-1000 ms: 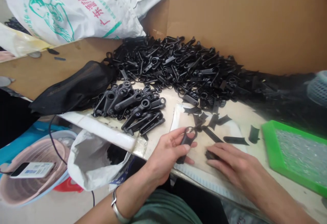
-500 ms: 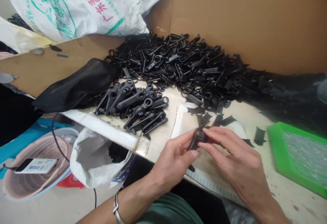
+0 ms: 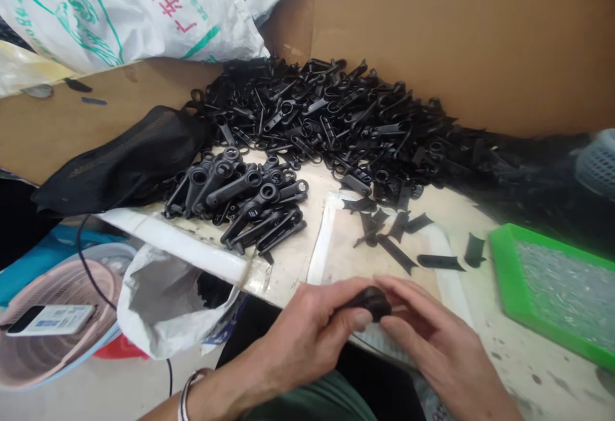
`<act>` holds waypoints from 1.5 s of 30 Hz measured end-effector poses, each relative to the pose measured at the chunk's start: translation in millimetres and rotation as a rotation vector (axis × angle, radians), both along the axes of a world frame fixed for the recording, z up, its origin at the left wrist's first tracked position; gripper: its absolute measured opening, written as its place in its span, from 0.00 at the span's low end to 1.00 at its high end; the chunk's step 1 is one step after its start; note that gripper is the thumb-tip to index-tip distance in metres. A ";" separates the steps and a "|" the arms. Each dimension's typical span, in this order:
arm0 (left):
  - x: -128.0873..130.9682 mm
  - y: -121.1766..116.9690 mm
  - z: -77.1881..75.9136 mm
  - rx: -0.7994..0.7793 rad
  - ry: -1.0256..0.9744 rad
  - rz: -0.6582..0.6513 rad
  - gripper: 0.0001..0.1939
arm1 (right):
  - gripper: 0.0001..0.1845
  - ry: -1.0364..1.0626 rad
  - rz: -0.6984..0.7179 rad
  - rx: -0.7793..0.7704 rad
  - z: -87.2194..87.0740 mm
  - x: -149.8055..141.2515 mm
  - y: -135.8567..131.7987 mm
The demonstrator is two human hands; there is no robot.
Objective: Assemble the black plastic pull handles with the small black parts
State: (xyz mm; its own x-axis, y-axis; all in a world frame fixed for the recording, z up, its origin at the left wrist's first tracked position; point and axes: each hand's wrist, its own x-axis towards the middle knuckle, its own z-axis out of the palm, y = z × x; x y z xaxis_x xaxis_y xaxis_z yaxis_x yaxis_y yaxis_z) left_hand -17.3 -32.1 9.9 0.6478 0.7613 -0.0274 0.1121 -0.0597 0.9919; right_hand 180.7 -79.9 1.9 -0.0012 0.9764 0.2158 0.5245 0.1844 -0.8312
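Note:
My left hand (image 3: 307, 331) and my right hand (image 3: 427, 338) meet at the table's near edge, both pinched on one small black plastic part (image 3: 369, 301). A big heap of black plastic parts (image 3: 336, 120) lies at the back against the cardboard. A smaller group of black parts with ring ends (image 3: 240, 197) lies in front of it to the left. Several thin black strips (image 3: 398, 241) are scattered on a clear plastic sheet (image 3: 336, 241) just beyond my hands.
A green tray (image 3: 552, 286) of small metal pieces sits at the right. A black mesh bag (image 3: 125, 158) lies at left. Below the table edge hang a white bag (image 3: 163, 299) and a pink basket (image 3: 52, 338) holding a phone. A cardboard wall (image 3: 456, 36) stands behind.
My right hand left the table and joined my left on the black part. Both hands then drew back toward me to the table's near edge.

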 end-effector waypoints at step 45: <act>15.0 30.5 -9.8 0.442 0.094 0.433 0.16 | 0.09 0.146 -0.145 -0.069 17.9 2.0 55.0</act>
